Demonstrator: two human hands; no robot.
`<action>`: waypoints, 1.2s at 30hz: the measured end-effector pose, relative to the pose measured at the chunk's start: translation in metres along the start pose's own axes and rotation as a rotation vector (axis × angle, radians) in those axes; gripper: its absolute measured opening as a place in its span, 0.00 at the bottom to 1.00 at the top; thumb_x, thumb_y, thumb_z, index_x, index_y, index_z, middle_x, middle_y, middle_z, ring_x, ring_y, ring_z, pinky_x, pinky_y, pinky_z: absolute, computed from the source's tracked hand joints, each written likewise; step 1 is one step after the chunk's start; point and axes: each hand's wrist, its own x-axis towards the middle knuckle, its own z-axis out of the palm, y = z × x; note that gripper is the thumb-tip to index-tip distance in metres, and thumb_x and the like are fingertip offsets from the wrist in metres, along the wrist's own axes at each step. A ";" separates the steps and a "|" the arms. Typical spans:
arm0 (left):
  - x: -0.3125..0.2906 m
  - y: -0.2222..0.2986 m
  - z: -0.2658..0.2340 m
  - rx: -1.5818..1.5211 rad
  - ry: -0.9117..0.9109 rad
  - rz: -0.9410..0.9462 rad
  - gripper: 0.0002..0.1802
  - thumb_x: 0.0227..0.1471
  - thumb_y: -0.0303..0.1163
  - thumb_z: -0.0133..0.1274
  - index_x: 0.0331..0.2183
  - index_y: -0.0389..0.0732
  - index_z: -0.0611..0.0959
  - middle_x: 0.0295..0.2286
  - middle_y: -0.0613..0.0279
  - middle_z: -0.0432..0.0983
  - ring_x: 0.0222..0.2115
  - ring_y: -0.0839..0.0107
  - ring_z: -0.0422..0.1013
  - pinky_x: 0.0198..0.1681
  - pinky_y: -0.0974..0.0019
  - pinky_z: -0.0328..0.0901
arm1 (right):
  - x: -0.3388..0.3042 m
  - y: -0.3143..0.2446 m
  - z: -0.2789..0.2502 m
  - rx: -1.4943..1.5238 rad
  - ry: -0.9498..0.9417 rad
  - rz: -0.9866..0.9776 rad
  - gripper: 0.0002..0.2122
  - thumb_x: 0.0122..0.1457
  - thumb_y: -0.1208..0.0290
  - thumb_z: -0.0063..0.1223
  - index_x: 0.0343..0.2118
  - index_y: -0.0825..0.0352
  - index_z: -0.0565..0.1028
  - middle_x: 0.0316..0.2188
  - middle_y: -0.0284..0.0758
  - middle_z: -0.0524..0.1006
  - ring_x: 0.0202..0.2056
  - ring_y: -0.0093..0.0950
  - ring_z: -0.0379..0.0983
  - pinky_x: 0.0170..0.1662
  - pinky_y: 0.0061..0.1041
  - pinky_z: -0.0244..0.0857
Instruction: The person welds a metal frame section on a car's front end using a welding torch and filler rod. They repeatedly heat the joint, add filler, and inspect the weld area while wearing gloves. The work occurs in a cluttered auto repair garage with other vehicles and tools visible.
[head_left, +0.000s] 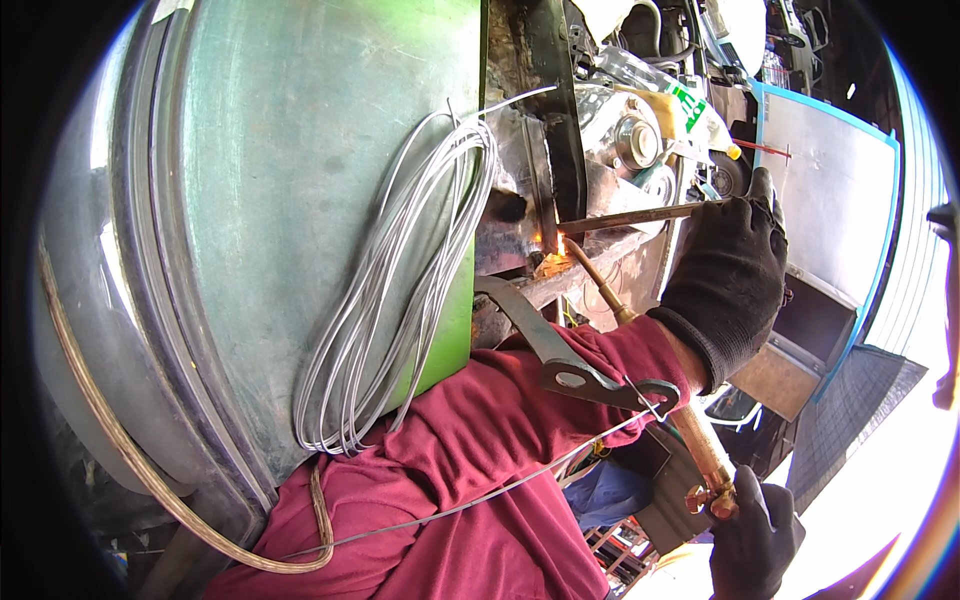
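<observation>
My left hand [735, 275], in a black glove, is closed round a flat metal bar [640, 217]. The bar's far end touches the glowing spot [552, 258] on the car body metal. At the lower right my right hand [757, 540], also gloved in black, grips a brass-coloured gas torch [703, 440] near its valve knobs. The torch passes behind my left forearm, and its tip meets the orange glow beside the bar's end. A dark metal bracket [550, 345] with a round hole projects over my left sleeve.
A coil of grey wire [400, 290] lies on the green-grey body panel [300, 120]. A brownish hose [130, 440] loops at the lower left. Beyond the glow sit engine-bay parts [630, 140] and a bottle with a yellow cap [733, 152]. A blue-edged panel [830, 160] stands at the right.
</observation>
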 end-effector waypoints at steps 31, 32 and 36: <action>-0.002 -0.001 -0.004 0.015 0.024 0.032 0.33 0.62 0.33 0.53 0.61 0.18 0.73 0.47 0.35 0.74 0.45 0.52 0.69 0.51 0.47 0.65 | -0.020 0.007 0.021 0.094 0.006 0.185 0.16 0.61 0.71 0.71 0.53 0.62 0.86 0.40 0.39 0.85 0.38 0.37 0.84 0.39 0.34 0.79; -0.001 -0.001 -0.003 0.026 0.031 0.029 0.33 0.62 0.33 0.53 0.61 0.19 0.74 0.47 0.36 0.75 0.45 0.52 0.69 0.51 0.46 0.65 | -0.019 0.008 0.023 0.090 0.009 0.169 0.16 0.62 0.71 0.71 0.53 0.62 0.86 0.40 0.39 0.85 0.38 0.36 0.84 0.38 0.34 0.79; -0.002 -0.004 -0.005 0.032 0.023 0.080 0.27 0.62 0.33 0.53 0.56 0.22 0.78 0.45 0.39 0.75 0.44 0.52 0.69 0.50 0.46 0.65 | -0.019 0.010 0.032 0.079 0.030 0.126 0.17 0.62 0.71 0.70 0.54 0.62 0.86 0.39 0.39 0.84 0.36 0.36 0.84 0.37 0.35 0.78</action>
